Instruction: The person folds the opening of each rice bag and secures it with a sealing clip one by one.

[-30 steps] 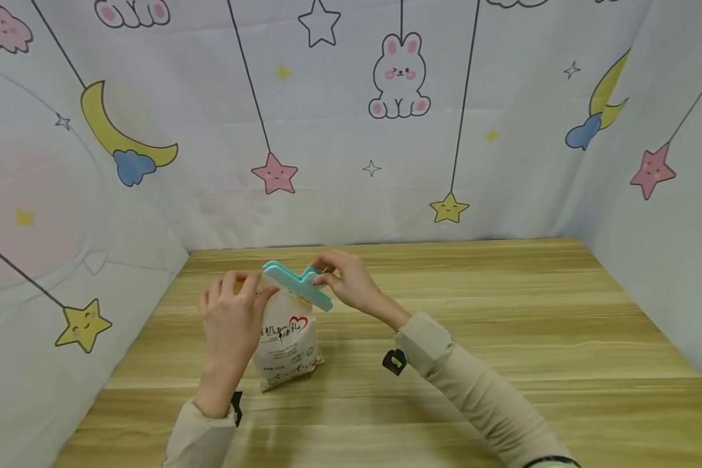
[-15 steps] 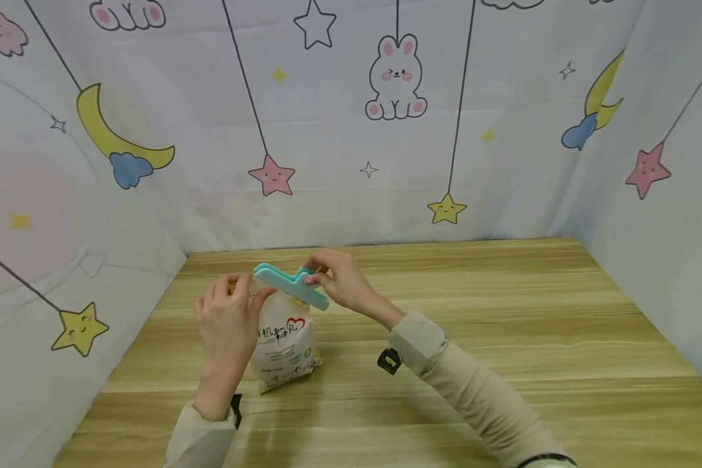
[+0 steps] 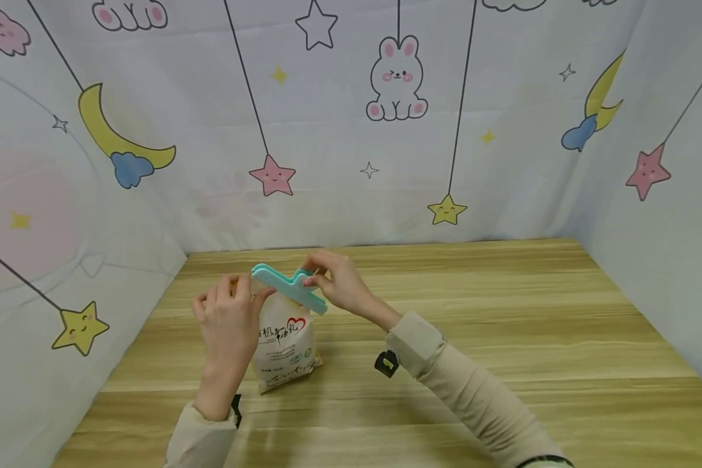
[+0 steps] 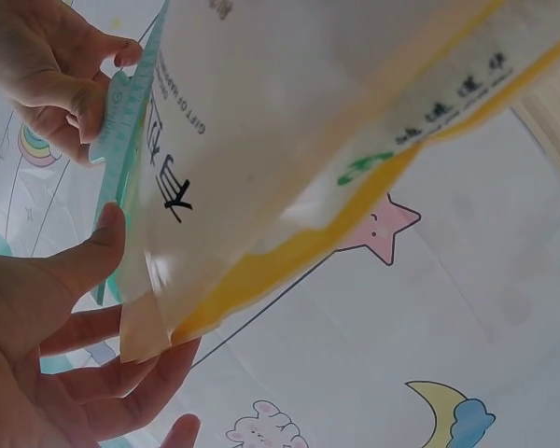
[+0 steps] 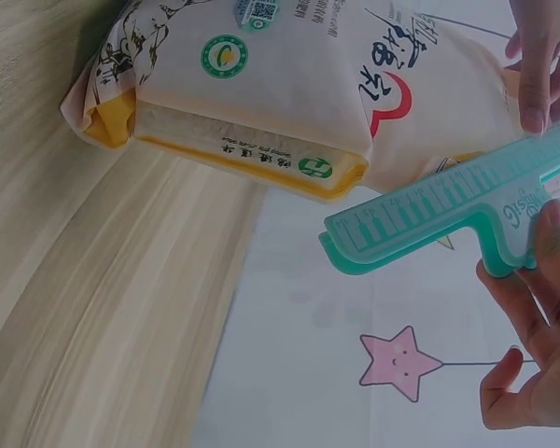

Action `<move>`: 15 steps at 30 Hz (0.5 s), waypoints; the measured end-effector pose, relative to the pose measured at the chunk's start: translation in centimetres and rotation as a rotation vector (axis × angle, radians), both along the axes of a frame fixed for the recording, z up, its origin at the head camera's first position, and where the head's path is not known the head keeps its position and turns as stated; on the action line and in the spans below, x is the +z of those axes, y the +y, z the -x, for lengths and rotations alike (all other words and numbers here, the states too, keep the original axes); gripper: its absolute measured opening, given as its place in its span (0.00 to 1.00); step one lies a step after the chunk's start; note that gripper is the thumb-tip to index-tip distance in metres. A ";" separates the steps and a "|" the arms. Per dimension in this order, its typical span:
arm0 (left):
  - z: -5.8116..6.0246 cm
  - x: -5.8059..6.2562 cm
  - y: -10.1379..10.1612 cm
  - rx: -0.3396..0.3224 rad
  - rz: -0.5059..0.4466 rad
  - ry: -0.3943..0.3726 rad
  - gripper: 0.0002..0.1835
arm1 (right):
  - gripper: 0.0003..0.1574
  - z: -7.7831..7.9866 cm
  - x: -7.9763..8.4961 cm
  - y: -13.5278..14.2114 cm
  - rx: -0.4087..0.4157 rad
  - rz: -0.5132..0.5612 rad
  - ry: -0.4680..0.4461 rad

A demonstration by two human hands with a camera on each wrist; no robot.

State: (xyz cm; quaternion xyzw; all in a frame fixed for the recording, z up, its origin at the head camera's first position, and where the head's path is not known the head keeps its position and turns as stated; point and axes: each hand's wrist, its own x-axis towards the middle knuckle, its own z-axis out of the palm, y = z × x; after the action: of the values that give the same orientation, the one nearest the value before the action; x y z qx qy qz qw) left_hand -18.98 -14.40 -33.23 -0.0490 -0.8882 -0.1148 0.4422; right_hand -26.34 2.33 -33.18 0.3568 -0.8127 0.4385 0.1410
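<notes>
A white printed bag with yellow edges stands on the wooden table, its top raised. In the head view, my left hand pinches the bag's top left corner between thumb and fingers. My right hand grips the handle tabs of a turquoise bag clip. The long clip slants across the top of the bag, its left end close to my left thumb. From the left wrist, the clip lies along the bag's top edge by the thumb tip. The right wrist view shows piano-key markings on the clip.
The wood-grain table extends to the right of the bag. Behind it and on both sides hangs a white cloth printed with stars, moons and a rabbit. A black strap piece hangs at my right cuff.
My right hand has brought the clip slightly left along the bag's top, nearer my left thumb. The left hand keeps its pinch on the bag. The head view has shifted a little.
</notes>
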 end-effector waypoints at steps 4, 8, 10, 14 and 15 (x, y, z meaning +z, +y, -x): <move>0.0 0.0 0.0 0.005 0.002 0.007 0.21 | 0.06 0.0 -0.2 -0.2 0.002 -0.003 0.008; -0.1 0.0 -0.1 -0.005 -0.002 0.013 0.21 | 0.06 0.0 -0.3 -0.3 0.006 0.008 0.012; -0.1 0.0 -0.1 -0.010 -0.001 0.019 0.21 | 0.06 0.0 -0.4 -0.4 0.007 0.014 0.015; -0.1 0.1 -0.1 -0.016 -0.002 0.030 0.20 | 0.06 0.0 -0.3 -0.5 0.002 0.013 0.019; -0.1 0.1 -0.1 -0.017 -0.003 0.031 0.20 | 0.06 -0.1 -0.3 -0.5 0.000 0.013 0.018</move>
State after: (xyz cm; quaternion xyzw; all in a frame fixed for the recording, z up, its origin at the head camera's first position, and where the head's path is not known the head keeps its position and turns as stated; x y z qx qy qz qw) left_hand -18.90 -14.49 -33.10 -0.0574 -0.8807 -0.1190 0.4549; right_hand -26.29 1.80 -33.44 0.3598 -0.8087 0.4404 0.1505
